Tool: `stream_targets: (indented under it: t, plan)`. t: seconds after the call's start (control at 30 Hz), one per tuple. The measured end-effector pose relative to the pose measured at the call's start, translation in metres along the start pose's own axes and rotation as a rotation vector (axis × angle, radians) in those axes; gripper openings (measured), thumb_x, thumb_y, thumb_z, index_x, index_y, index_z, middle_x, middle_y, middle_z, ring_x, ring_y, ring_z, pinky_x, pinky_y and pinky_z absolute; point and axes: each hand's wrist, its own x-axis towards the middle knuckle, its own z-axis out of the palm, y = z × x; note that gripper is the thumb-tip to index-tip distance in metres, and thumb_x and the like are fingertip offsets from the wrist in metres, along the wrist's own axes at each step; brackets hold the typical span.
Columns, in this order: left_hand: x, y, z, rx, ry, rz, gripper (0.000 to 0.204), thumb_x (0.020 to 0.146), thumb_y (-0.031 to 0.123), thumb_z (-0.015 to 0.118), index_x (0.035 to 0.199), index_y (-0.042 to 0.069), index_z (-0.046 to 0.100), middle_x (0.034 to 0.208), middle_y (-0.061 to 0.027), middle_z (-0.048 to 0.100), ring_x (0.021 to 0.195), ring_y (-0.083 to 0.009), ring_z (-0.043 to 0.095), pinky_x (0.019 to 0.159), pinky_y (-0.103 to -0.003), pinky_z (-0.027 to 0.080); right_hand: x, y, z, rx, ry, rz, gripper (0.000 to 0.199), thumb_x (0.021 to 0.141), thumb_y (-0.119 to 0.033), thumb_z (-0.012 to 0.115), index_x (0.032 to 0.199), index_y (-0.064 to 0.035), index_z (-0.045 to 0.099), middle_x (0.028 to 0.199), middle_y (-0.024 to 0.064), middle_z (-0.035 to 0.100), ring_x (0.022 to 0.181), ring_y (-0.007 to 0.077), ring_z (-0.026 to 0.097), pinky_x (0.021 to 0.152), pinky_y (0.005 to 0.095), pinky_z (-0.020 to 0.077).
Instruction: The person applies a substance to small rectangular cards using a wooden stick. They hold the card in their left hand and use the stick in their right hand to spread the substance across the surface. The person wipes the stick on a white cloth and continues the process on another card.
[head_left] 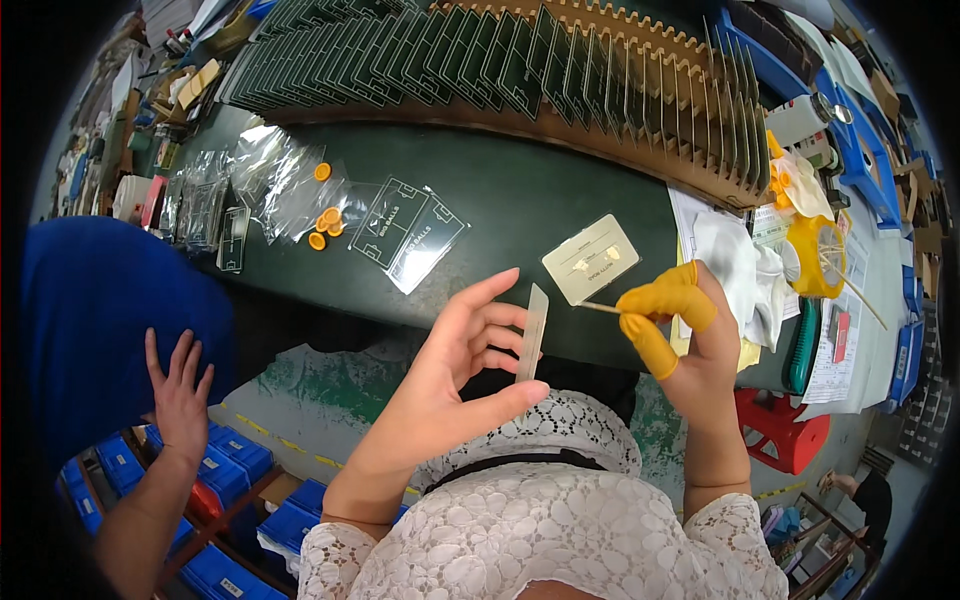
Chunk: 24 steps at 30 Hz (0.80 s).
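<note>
Left hand [452,372] grips a pale plate [532,335]; right hand [708,345] pinches a slim stick [600,307] near a cream card [592,258].

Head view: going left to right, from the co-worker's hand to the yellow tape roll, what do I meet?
Co-worker's hand → orange round pieces → left hand → cream card → right hand → yellow tape roll

- Open stretch of dark green tabletop [500,185] between the black printed cards [390,220] and the cream card [600,245].
- Long cardboard rack [690,172] of upright dark panels [520,75] walls off the back.
- Orange caps [323,172] and clear plastic bags [270,180] crowd the left.
- White cloth [725,250] and a yellow tape roll [808,255] block the right.
</note>
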Motion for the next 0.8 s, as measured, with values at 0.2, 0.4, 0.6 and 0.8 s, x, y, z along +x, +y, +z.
stream_targets:
  t: [0.2,0.4,0.6,0.8]
  plan:
    - [-0.0008,-0.001,0.0017,-0.002,-0.027,0.014,0.085,0.079,-0.002,0.073,0.15,0.002,0.028,0.127,-0.0158,0.054,0.108,-0.0206,0.058,0.092,-0.032,0.047,-0.0015,-0.0099,0.0016,-0.007,0.002,-0.073,0.027,0.072,0.003,0.078,0.097,-0.0026,0.068,0.087,0.0079,0.058,0.076,0.0216,0.053,0.065,0.0307,0.0435]
    - [-0.002,-0.0012,0.0017,-0.003,-0.029,0.012,0.085,0.078,-0.002,0.073,0.15,0.002,0.028,0.127,-0.0159,0.054,0.108,-0.0209,0.058,0.092,-0.032,0.047,0.0008,-0.0105,0.0035,-0.036,0.006,-0.108,0.028,0.071,0.003,0.078,0.097,-0.0029,0.068,0.087,0.0085,0.058,0.075,0.0242,0.052,0.064,0.0334,0.0401]
    - [-0.0015,-0.0007,0.002,-0.006,-0.029,0.007,0.084,0.078,-0.001,0.073,0.15,0.002,0.029,0.127,-0.0162,0.054,0.108,-0.0211,0.058,0.093,-0.032,0.047,0.0002,-0.0077,0.0041,-0.052,0.009,-0.117,0.029,0.071,0.002,0.078,0.098,-0.0032,0.067,0.088,0.0095,0.059,0.075,0.0257,0.051,0.063,0.0343,0.0395]
    - [-0.0007,-0.0013,0.0019,-0.012,-0.031,0.006,0.084,0.078,-0.001,0.074,0.15,0.001,0.029,0.127,-0.0162,0.054,0.108,-0.0211,0.058,0.093,-0.032,0.047,-0.0008,-0.0062,0.0046,-0.057,0.0,-0.107,0.029,0.071,0.001,0.079,0.097,-0.0033,0.067,0.088,0.0095,0.059,0.075,0.0257,0.051,0.063,0.0342,0.0397]
